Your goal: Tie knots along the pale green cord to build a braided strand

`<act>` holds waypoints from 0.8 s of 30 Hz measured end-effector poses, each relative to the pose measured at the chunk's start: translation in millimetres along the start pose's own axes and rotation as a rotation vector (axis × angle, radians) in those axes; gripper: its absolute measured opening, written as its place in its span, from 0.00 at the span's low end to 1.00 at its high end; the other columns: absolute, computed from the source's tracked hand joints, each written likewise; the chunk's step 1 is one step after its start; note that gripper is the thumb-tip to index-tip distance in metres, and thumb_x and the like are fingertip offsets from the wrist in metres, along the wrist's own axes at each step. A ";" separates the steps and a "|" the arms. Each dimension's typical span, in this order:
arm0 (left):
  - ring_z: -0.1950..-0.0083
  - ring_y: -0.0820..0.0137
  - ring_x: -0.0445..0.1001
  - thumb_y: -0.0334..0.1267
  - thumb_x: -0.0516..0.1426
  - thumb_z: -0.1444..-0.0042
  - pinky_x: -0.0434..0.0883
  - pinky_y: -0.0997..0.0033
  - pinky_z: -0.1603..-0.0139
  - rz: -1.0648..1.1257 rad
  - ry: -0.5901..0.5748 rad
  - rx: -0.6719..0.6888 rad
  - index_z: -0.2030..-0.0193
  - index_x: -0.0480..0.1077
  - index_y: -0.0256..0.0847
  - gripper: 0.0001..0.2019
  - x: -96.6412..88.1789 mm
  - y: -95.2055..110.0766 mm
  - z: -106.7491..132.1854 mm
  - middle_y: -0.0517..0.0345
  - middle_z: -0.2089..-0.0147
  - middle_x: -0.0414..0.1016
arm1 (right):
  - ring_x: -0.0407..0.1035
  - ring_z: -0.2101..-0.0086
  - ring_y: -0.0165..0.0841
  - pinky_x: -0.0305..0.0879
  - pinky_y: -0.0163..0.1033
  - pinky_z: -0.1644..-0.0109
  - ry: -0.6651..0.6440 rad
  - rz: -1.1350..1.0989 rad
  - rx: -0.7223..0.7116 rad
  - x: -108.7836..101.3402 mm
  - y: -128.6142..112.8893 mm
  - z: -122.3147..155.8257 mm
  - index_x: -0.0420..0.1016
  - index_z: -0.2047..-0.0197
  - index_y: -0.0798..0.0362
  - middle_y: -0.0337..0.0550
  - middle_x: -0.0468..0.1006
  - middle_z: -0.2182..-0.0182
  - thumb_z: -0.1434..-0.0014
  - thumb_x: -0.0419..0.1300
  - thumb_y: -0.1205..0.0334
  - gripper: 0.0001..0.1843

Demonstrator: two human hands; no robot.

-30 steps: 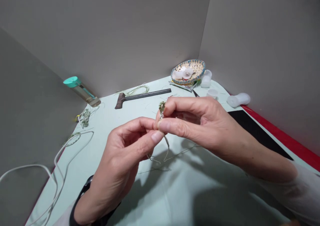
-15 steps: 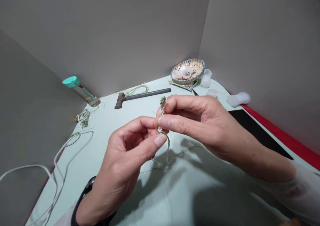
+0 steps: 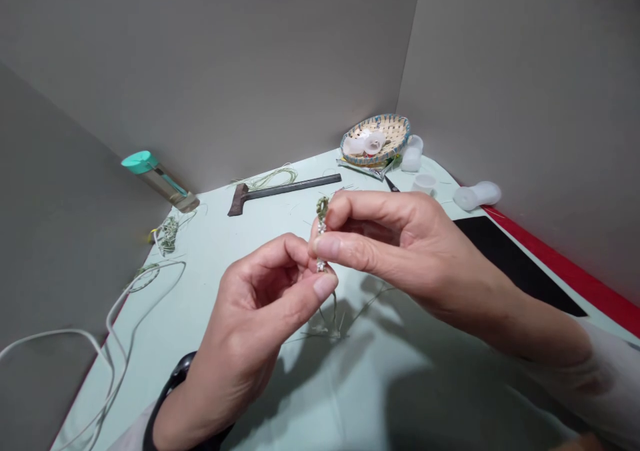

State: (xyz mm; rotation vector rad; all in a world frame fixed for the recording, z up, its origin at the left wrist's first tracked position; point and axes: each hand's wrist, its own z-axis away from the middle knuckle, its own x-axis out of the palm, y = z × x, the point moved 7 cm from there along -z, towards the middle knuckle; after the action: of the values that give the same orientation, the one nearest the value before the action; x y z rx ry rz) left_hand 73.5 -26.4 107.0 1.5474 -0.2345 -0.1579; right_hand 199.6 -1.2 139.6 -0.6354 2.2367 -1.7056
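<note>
We can't see the middle of the knotted cord (image 3: 321, 226): right hand (image 3: 425, 258) covers it. Left of grip, white cable (image 3: 65, 331) exits frame.

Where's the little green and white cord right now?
In the head view, the cord is near the middle, pinched by the left hand lower down and the right hand higher up.

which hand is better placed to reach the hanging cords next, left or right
Likely the left hand: it pinches the green-and-white piece low down, just above the hanging cords; the right hand grips it higher up.
</note>
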 end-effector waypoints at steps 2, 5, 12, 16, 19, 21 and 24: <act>0.71 0.75 0.53 0.39 0.64 0.39 0.57 0.74 0.72 -0.006 0.004 0.005 0.68 0.73 0.43 0.08 -1.5 -1.1 0.4 0.64 0.73 0.58 | 0.66 0.69 0.22 0.64 0.28 0.64 0.021 0.024 -0.007 -0.5 0.6 0.3 0.70 0.71 0.55 0.31 0.71 0.73 0.39 0.65 0.70 0.10; 0.73 0.75 0.53 0.38 0.65 0.40 0.56 0.74 0.74 -0.009 0.030 0.045 0.69 0.74 0.44 0.08 -5.2 -0.5 2.7 0.65 0.76 0.58 | 0.63 0.70 0.22 0.62 0.28 0.66 0.058 0.047 -0.014 -0.3 1.7 2.1 0.70 0.71 0.54 0.31 0.69 0.73 0.40 0.66 0.69 0.10; 0.75 0.75 0.57 0.33 0.65 0.40 0.56 0.72 0.75 -0.082 0.071 0.149 0.66 0.79 0.47 0.04 -9.9 4.5 9.6 0.65 0.75 0.65 | 0.61 0.71 0.22 0.61 0.30 0.67 0.100 0.002 -0.028 -0.6 0.9 4.3 0.69 0.74 0.55 0.31 0.68 0.74 0.43 0.68 0.70 0.13; 0.72 0.76 0.60 0.37 0.65 0.39 0.60 0.75 0.73 -0.048 0.050 0.114 0.67 0.77 0.48 0.05 -5.3 3.1 8.3 0.66 0.73 0.69 | 0.63 0.69 0.23 0.61 0.29 0.66 0.010 -0.038 0.008 -0.4 2.1 3.0 0.70 0.73 0.55 0.32 0.70 0.73 0.39 0.65 0.69 0.12; 0.71 0.77 0.61 0.39 0.66 0.39 0.62 0.78 0.71 -0.013 0.027 0.093 0.66 0.77 0.49 0.04 -1.5 3.1 6.4 0.67 0.72 0.70 | 0.63 0.69 0.22 0.61 0.28 0.66 -0.017 -0.082 0.028 -1.5 3.1 3.0 0.69 0.72 0.55 0.31 0.69 0.73 0.39 0.65 0.69 0.11; 0.69 0.78 0.63 0.40 0.66 0.39 0.63 0.80 0.69 -0.019 0.018 0.090 0.64 0.78 0.50 0.02 -0.5 4.5 5.5 0.67 0.69 0.71 | 0.63 0.70 0.21 0.62 0.27 0.66 -0.027 -0.127 0.020 -1.7 2.5 2.8 0.70 0.71 0.56 0.31 0.70 0.73 0.39 0.65 0.70 0.11; 0.66 0.77 0.64 0.40 0.65 0.39 0.65 0.81 0.66 -0.079 0.072 0.103 0.60 0.79 0.51 0.02 -5.1 9.4 5.2 0.65 0.67 0.70 | 0.65 0.70 0.21 0.63 0.27 0.65 -0.013 -0.136 -0.008 -3.6 -0.4 2.0 0.71 0.71 0.56 0.31 0.71 0.73 0.38 0.64 0.71 0.10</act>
State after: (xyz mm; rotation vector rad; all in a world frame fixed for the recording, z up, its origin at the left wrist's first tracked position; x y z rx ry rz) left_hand 66.9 -29.9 116.2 1.6626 -0.1261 -0.1545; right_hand 203.7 -1.2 139.3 -0.8155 2.2388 -1.7504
